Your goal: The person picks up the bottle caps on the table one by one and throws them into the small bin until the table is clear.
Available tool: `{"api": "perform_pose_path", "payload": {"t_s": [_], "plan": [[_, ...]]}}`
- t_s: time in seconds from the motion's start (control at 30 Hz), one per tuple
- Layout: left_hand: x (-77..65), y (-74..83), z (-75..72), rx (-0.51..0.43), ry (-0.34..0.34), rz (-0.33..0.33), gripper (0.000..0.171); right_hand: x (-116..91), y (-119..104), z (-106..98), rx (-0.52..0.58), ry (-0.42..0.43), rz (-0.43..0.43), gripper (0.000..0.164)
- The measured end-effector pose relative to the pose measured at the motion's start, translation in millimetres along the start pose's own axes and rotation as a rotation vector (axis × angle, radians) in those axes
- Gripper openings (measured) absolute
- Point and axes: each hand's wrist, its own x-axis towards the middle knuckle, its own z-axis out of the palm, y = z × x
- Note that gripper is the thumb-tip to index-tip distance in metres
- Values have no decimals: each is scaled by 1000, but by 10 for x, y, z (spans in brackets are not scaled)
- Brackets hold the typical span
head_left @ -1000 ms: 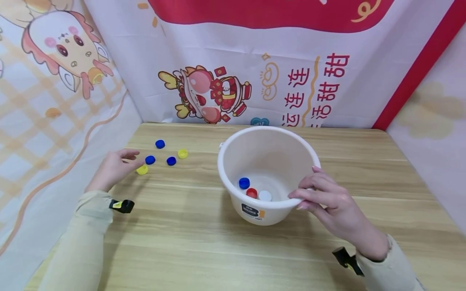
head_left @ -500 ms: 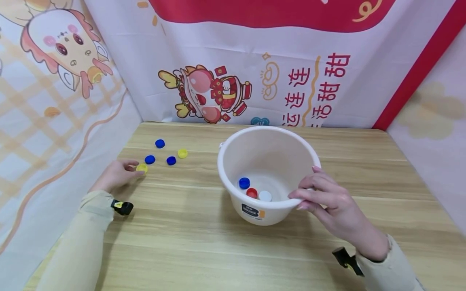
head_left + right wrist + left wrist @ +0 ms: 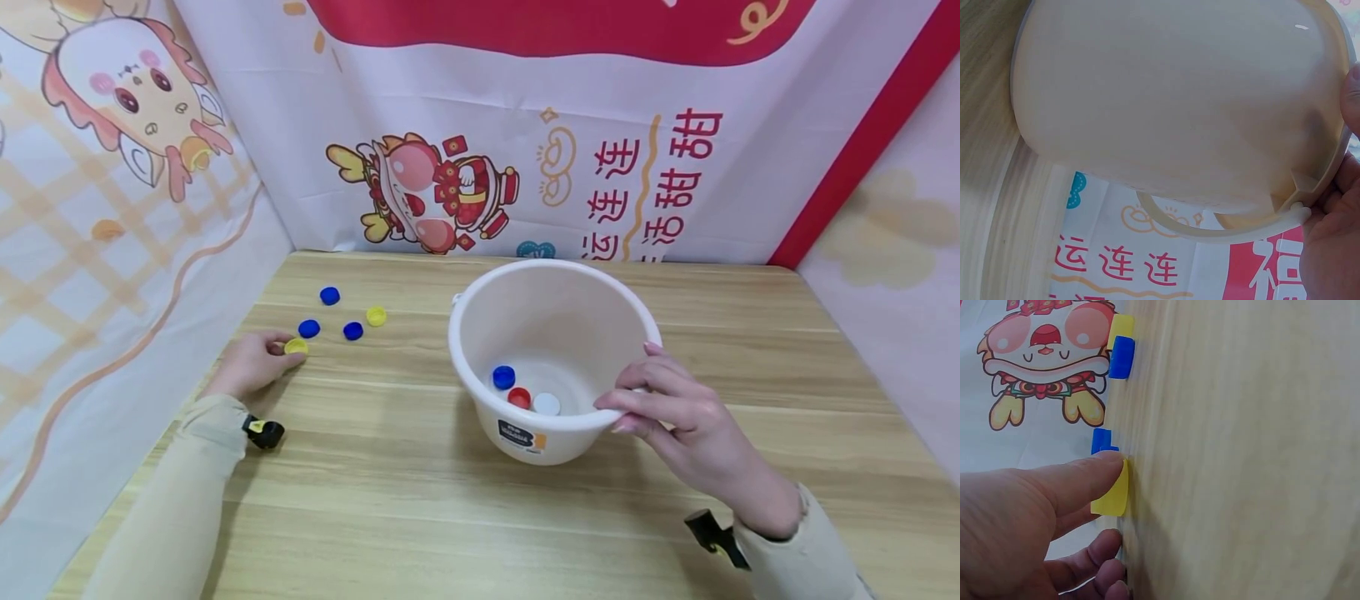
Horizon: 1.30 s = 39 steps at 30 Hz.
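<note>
At the left of the table, my left hand [image 3: 251,362] pinches a yellow bottle cap [image 3: 296,347] between thumb and finger. In the left wrist view the thumb covers part of that yellow cap [image 3: 1113,494], which is at the tabletop. My right hand [image 3: 686,425] grips the rim of a cream plastic bucket [image 3: 517,433], fingers over the edge. Inside the bucket lie a blue cap [image 3: 503,377], a red cap [image 3: 519,397] and a white cap [image 3: 547,404]. The right wrist view shows the bucket's outer wall [image 3: 1166,106] and its handle [image 3: 1210,234].
Beyond my left hand lie a blue cap [image 3: 309,328], another blue cap [image 3: 330,296], a third blue cap [image 3: 353,331] and a yellow cap [image 3: 377,317]. Printed cloth [image 3: 300,100] hangs behind the wooden table [image 3: 375,517] and along its sides.
My left hand has come down beside the near yellow cap, taken it between thumb and finger and shifted slightly right with it. My right hand and the bucket have stayed put.
</note>
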Motion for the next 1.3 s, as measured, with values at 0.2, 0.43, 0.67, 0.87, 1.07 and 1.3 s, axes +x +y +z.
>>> {"api": "perform_pose_path", "payload": {"t_s": [0.2,0.43,0.67,0.87,1.07,1.3], "plan": [[-8,-38,29,-14,43,18,51,-1,3,6,5,15,-11,30],[-54,-8,26,-26,55,49,46,-12,-1,0,1,16,-10,30],[-51,-13,23,-14,34,36,53,-29,-8,-10,-13,8,-2,30],[-61,-7,0,-10,-2,25,58,-38,-6,-13,-10,2,5,30],[-112,9,-42,-45,-12,-5,57,-40,-2,0,-11,-8,9,30],[-192,196,-139,-93,-30,7,59,-42,-1,-12,-2,-11,33,30]]}}
